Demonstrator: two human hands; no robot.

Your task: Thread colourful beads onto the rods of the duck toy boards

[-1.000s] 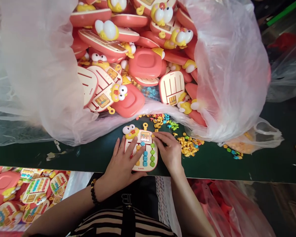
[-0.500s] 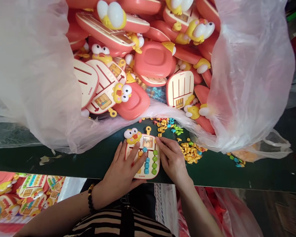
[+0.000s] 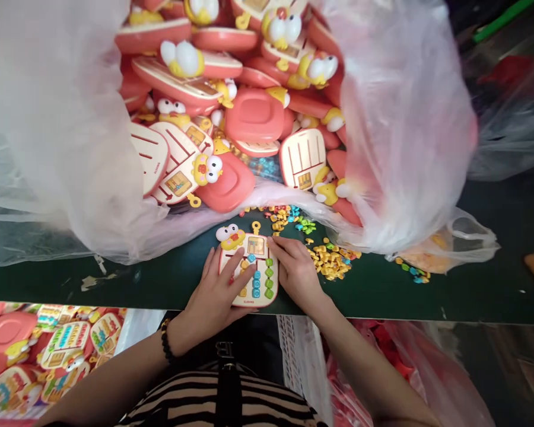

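A cream and red sliding puzzle toy (image 3: 248, 301) with a yellow duck head lies at the table's front edge. Blue pieces (image 3: 256, 284) and green pieces (image 3: 269, 277) stand in its slots, and yellow ones show partly beneath my fingers. My left hand (image 3: 218, 287) grips the toy's left side, its fingers reaching across the face near the upper blue piece. At the upper right corner, my right hand (image 3: 297, 270) has thumb and index finger pinched together against the toy. Whatever is between those fingertips is hidden.
Loose yellow pieces (image 3: 331, 262) lie right of the toy, with green and blue ones (image 3: 306, 225) behind. A large plastic bag (image 3: 409, 136) full of duck-headed toys (image 3: 254, 114) stands at the back. Filled toys (image 3: 66, 344) sit lower left, below the dark green table (image 3: 137, 287).
The view has shifted, so the bag and the toy appear further left. Both hands keep nearly the same hold on the toy, with the right fingertips still at its upper right corner.
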